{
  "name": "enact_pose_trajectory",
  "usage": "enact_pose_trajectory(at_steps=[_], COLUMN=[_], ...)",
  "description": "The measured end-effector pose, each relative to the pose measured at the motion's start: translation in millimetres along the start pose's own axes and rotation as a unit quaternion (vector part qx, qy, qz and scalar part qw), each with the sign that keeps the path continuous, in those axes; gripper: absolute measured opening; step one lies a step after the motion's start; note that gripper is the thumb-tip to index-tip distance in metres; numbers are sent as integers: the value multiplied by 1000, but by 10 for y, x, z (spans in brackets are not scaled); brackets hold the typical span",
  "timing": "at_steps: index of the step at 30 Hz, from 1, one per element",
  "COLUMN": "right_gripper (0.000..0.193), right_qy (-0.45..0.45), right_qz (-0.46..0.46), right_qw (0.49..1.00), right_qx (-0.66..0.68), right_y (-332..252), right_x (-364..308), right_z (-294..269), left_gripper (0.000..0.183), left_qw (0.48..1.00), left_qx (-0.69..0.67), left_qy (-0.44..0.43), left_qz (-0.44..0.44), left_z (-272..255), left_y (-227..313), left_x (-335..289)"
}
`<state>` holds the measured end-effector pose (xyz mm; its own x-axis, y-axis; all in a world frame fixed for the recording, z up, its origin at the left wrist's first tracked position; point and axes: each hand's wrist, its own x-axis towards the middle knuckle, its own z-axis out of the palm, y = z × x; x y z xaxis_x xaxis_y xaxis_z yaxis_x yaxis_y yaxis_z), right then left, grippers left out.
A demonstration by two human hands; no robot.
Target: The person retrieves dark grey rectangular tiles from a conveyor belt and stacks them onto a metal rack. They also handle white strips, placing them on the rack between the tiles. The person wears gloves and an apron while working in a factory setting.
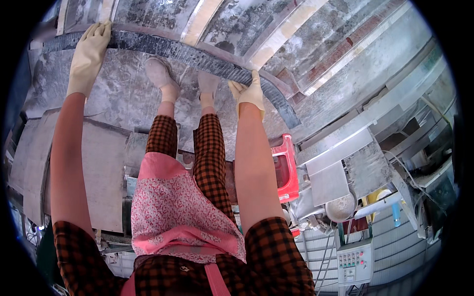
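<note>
A long, flat dark grey strip (170, 49) with a rough, streaked surface runs across in front of me and looks bowed in this wide view. My left hand (90, 58), in a cream rubber glove, holds it near its left end, fingers together over the strip. Toward the right end my right hand (250, 94), gloved the same way, grips the near edge; its thumb points away from me and its fingers are bent. The undersides of both grips are hidden. Just beyond the strip lie pale bars (201, 19) on a dusty grey surface.
My dusty shoes (159, 73) stand on a whitened floor just behind the strip. A red plastic stool (290, 167) is near my right arm. Farther right are a round pan (340, 207) and a control box (355, 264) with buttons. Grey boards (96, 172) lie at left.
</note>
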<state>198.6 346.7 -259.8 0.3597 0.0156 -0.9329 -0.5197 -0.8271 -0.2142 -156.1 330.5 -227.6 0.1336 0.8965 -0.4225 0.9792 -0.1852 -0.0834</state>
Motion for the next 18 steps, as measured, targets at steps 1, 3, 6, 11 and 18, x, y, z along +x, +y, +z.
enact_pose_trajectory(at_steps=[1, 3, 6, 11, 18], right_gripper=[42, 41, 38, 32, 53], right_qy=[-1, -21, -64, -65, -192], right_qz=[9, 0, -33, -29, -43], right_qw=[1000, 1000, 996, 991, 949], right_qx=[-3, 12, 47, 110, 248], right_y=[8, 26, 76, 94, 102], right_x=[-20, -30, -10, 40, -189], right_z=[-11, -57, -140, -204, -489], left_gripper=[40, 42, 38, 18, 19], left_qw=[1000, 999, 999, 984, 973], left_qx=[-9, -22, -29, -114, -79], left_qy=[-16, -30, -14, -103, -203], left_qz=[0, 4, 9, -87, -73], left_z=[1, 7, 0, -44, -284], left_y=[-10, -22, -36, -50, 60], left_x=[-22, -58, -122, -125, -256])
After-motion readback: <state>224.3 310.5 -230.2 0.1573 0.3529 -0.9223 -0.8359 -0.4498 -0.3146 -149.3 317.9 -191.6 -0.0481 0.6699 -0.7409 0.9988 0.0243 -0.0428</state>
